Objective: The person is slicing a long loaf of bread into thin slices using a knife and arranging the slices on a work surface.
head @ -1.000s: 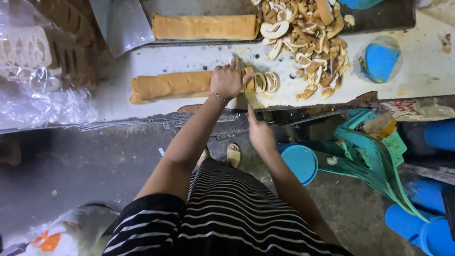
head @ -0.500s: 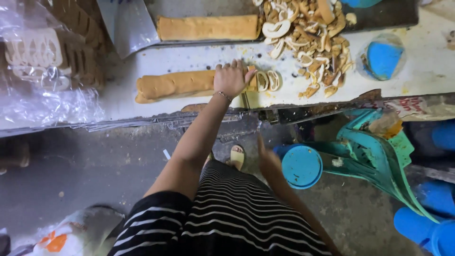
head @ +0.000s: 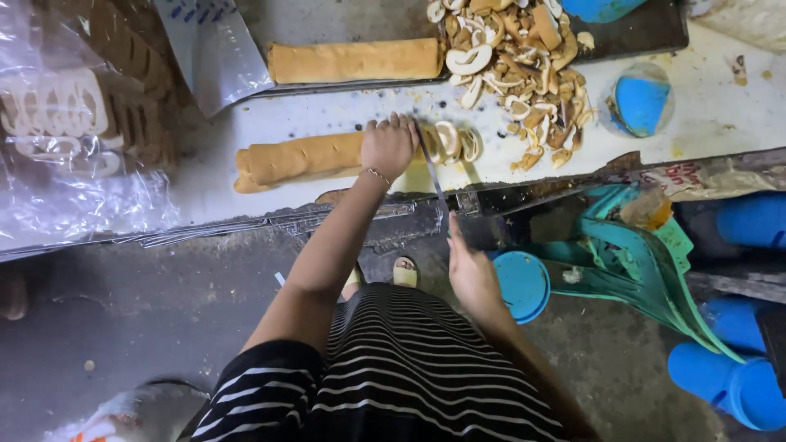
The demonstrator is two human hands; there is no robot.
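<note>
left hand (head: pixel 388 147): palm down on end of long bread roll (head: pixel 299 158), fingers together, pressed onto the crust, thin bracelet at wrist
right hand (head: pixel 469 270): below the counter edge, fingers curled tight round knife handle
knife (head: pixel 431 168): long thin blade, runs from rt hand up to the roll, tip just beside lt fingertips on their rt side
bread roll: lies lengthwise on white counter (head: pixel 524 115), cut end under lt fingers, rest stretches away to the left of them
cut slices (head: pixel 455 142): few ring-shaped pcs, touching, just right of lt fingers past the blade
dark tray (head: pixel 647 31): beyond lt fingers, holds 2nd whole roll (head: pixel 354 60) + heap of slices and crusts (head: pixel 524 57); heap spills over tray edge onto counter
clear cup w/ blue lid (head: pixel 639 102): on counter, well right of lt fingers, contents cannot tell
plastic bags (head: pixel 65 139): far left of lt fingers, clear, packed w/ pale ring slices and darker pcs
blue lid/tub (head: pixel 522 285): on floor just right of rt hand, inside not visible
teal plastic stack (head: pixel 634 254): right of rt hand, near blue containers (head: pixel 729 381)
</note>
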